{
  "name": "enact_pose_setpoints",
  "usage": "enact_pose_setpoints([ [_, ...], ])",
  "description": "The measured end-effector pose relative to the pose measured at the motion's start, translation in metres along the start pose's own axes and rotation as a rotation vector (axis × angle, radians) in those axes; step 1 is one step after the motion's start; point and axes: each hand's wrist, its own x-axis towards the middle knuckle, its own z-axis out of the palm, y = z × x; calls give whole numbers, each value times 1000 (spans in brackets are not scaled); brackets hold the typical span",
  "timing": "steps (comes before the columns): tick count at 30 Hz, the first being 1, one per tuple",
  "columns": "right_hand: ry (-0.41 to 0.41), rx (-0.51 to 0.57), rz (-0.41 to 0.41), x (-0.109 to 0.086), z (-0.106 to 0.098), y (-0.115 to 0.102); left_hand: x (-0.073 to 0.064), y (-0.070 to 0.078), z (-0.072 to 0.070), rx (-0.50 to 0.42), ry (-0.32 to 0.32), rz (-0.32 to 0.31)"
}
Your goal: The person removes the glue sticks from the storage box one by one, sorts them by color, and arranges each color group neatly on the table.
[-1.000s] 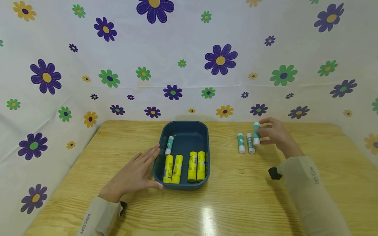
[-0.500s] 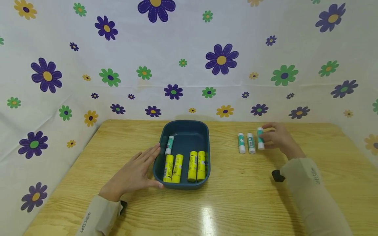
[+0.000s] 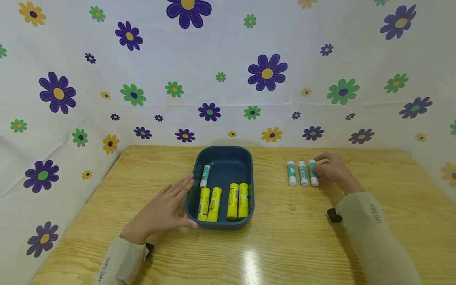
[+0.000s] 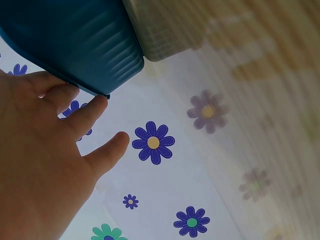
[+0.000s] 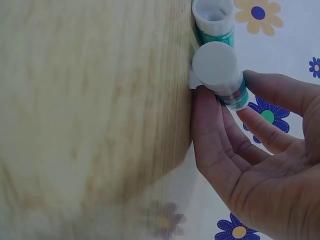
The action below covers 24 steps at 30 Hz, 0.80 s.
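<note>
Teal sticks (image 3: 291,173) are split between two places: three lie side by side on the worktop (image 3: 285,233), and one (image 3: 204,176) is in the tray (image 3: 224,226) with four yellow sticks (image 3: 232,201). By that count, the row outside the tray looks nearly settled: two are free of any hand, and the held stick (image 3: 312,174) is lined up just beside them, though I cannot tell whether its weight is fully on the wood. The yellow sticks all lie in the tray, in two pairs.

The right hand (image 3: 333,170) has a narrow grip, thumb and fingertips pinching the held stick's sides. The left hand (image 3: 162,211) has a spread, flat grip holding nothing; its fingers touch the tray's left side.

The sticks are slim cylinders, apparently plastic, with printed wraps; the teal ones have white ends, one of them hollow in the right wrist view. The tray is dark blue, deep and round-cornered, seemingly smooth plastic. The worktop has glossy, streaked wood grain, and the white cloth (image 3: 228,51) behind it is creased and flower-printed.
</note>
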Motion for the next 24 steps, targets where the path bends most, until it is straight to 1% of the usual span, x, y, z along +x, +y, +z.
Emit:
enact_pose_setpoints([
  [10, -11, -31, 9, -1, 4, -4, 0, 0, 2, 11, 12, 0],
  [19, -23, -5, 4, -3, 3, -4, 0, -1, 2, 13, 10, 6],
  [24, -21, -10, 0, -3, 2, -4, 1, 0, 2, 11, 10, 6],
])
